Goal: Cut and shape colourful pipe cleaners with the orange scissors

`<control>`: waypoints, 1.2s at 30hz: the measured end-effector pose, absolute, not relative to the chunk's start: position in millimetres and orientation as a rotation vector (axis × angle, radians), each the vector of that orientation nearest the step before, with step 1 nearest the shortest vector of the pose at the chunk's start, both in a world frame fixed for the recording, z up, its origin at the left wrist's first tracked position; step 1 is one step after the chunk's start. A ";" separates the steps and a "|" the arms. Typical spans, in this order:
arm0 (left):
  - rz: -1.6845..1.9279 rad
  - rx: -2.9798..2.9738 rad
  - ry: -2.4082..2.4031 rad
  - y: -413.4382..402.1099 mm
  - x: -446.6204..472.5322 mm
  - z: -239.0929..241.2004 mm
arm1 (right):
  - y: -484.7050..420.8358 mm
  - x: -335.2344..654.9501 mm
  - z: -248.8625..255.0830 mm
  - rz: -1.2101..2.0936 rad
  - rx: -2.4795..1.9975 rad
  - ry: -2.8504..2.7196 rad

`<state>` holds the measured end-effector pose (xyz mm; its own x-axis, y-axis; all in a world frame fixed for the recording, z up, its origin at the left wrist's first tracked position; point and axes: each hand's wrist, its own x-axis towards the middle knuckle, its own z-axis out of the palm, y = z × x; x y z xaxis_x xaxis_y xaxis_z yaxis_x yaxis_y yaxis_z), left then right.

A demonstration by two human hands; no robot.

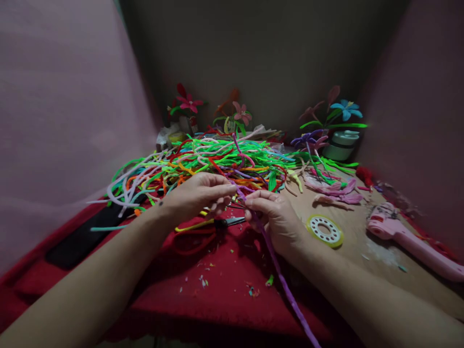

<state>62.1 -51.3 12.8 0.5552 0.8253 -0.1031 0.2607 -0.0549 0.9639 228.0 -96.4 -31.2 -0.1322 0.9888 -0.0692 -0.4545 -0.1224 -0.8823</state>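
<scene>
A long purple pipe cleaner (276,265) runs from between my hands down past the front edge of the red cloth. My left hand (203,193) pinches its upper part between thumb and fingertips. Close by on the right, my right hand (273,215) grips the same strand a little lower, where it looks twisted. Behind both hands lies a tangled heap of pipe cleaners (206,154) in green, red, orange, white and other colours. Beneath the hands rest scissors (234,221) with a dark pivot, their handles partly in shadow.
A roll of clear tape (325,231) lies on a brown board (348,270) at right, beside a pink tool (409,237). A black phone-like slab (81,237) is at left. Fuzzy flowers (346,110) and a pale lidded container (340,145) stand at the back. Scraps dot the red cloth (217,295).
</scene>
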 end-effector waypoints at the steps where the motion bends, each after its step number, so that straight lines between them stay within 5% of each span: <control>1: 0.546 1.763 0.987 -53.6 55.7 17.3 | -95.8 228.3 -31.2 1.549 -0.854 -0.863; 9: 0.072 2.724 1.257 -86.2 19.1 -4.7 | -94.0 228.8 -29.7 1.572 -0.884 -0.813; 17: 0.020 2.818 1.510 -80.1 5.1 -21.2 | -92.2 229.5 -27.7 1.469 -0.882 -0.713; 23: 0.331 2.971 1.433 -89.1 3.2 -26.4 | -91.1 229.7 -28.1 1.480 -0.879 -0.683; 36: -0.016 3.383 1.649 -92.6 38.6 -22.0 | -93.3 229.6 -28.4 1.513 -0.875 -0.714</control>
<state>38.6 -92.6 -22.0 0.6520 0.7164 0.2483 0.7114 -0.4649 -0.5270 229.6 -93.3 -28.4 -0.0303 0.9913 -0.1281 -0.5314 -0.1246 -0.8379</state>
